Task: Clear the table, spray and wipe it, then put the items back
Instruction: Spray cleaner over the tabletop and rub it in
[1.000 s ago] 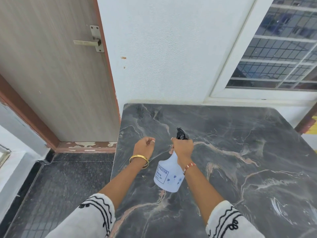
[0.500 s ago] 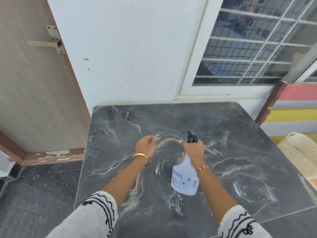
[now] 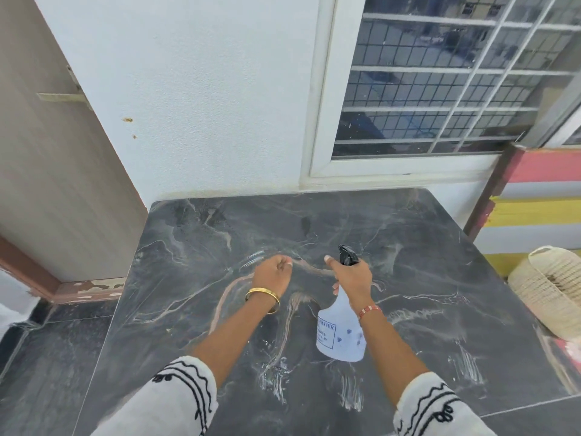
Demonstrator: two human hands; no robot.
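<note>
One dark marble table (image 3: 408, 247) is filling most of the view, its veined top running back until it is touching a white wall (image 3: 204, 89) beneath a barred window (image 3: 440, 83). Pale wet streaks are showing on the near part of the top. A wooden door (image 3: 47, 184) is standing at the left of the wall, and a dark tiled floor (image 3: 47, 357) is lying below it, beside the table's left edge. A woven basket (image 3: 550, 287) is sitting at the right, just beside the table's right edge, in front of a wall striped in red, white and yellow.

Two forearms in white sleeves with black embroidery are reaching out over the table. The right hand (image 3: 353, 276) is gripping the neck of a white spray bottle (image 3: 341, 335), fingers wrapped round it just under the black trigger head (image 3: 347, 254), with the thumb sticking up on the left. The bottle is hanging tilted above the middle of the table, its base angled back toward the person and its nozzle pointing away toward the wall; whether the base is touching the top cannot be told. A blue printed label is facing left on the bottle's body. A red and white beaded band (image 3: 370, 310) is circling the right wrist.

The left hand (image 3: 273, 272) is curled into a loose fist with nothing in it, hovering just beside the right hand, apart from the bottle. A gold bangle (image 3: 262, 298) is sitting on the left wrist
</note>
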